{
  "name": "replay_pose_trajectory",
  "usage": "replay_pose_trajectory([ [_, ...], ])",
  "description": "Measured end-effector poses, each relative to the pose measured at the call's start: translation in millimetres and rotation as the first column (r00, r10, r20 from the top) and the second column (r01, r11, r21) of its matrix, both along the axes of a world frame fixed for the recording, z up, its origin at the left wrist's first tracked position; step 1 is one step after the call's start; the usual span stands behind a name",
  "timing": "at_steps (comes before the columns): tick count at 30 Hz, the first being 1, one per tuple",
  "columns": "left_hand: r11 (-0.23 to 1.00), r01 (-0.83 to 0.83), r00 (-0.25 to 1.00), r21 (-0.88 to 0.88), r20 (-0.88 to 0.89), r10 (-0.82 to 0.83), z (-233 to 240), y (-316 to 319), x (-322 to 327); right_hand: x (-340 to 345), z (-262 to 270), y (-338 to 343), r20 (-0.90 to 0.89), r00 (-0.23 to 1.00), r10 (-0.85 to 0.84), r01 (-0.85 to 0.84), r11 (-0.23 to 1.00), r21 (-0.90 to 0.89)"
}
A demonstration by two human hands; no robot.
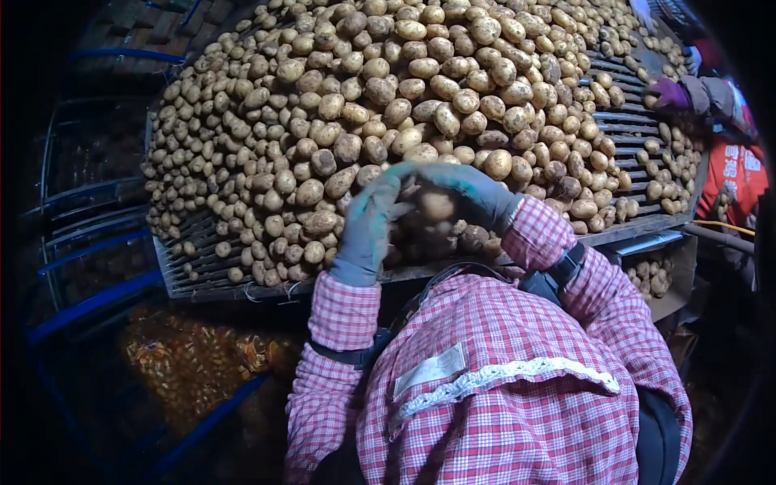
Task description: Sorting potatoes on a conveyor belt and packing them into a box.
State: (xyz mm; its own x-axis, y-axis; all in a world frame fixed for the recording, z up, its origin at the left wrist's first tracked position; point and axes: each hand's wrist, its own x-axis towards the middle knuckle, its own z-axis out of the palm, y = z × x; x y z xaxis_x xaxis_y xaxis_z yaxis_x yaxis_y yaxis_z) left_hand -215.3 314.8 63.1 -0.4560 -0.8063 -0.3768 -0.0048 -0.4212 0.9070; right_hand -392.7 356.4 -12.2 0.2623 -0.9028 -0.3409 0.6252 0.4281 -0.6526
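Note:
A large heap of potatoes (pixel 376 91) covers a slatted sorting table (pixel 630 124). My left hand (pixel 373 224), in a grey glove with green stains, is curved at the near edge of the heap. My right hand (pixel 470 188), gloved alike, arches over from the right, so the two hands meet or nearly meet at the top. Between and below them a blurred potato (pixel 436 206) shows, with more dirty potatoes under it. The fingers are partly hidden and blurred, so whether either hand grips a potato is unclear.
A wooden rail (pixel 636 229) edges the table. Below it at right stands a box of potatoes (pixel 652 276). A co-worker's purple-gloved hand (pixel 670 94) is at the upper right, near a red sack (pixel 732 179). Blue metal bars (pixel 97 303) and a filled mesh sack (pixel 194 364) lie left.

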Motion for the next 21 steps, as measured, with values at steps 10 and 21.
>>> replay_pose_trajectory([
  [10, 0.408, 0.623, 0.714, -0.667, 0.698, 0.051, -73.7, -53.1, -15.7, -50.7, -1.7, 72.4, -0.734, 0.658, -0.167, -0.061, 0.96, -0.273],
  [21, 0.804, 0.517, 0.803, 0.294, -0.493, -0.336, -65.9, -50.7, -63.4, -35.5, 24.9, 86.5, -0.319, 0.865, -0.386, 0.39, 0.919, -0.054],
])
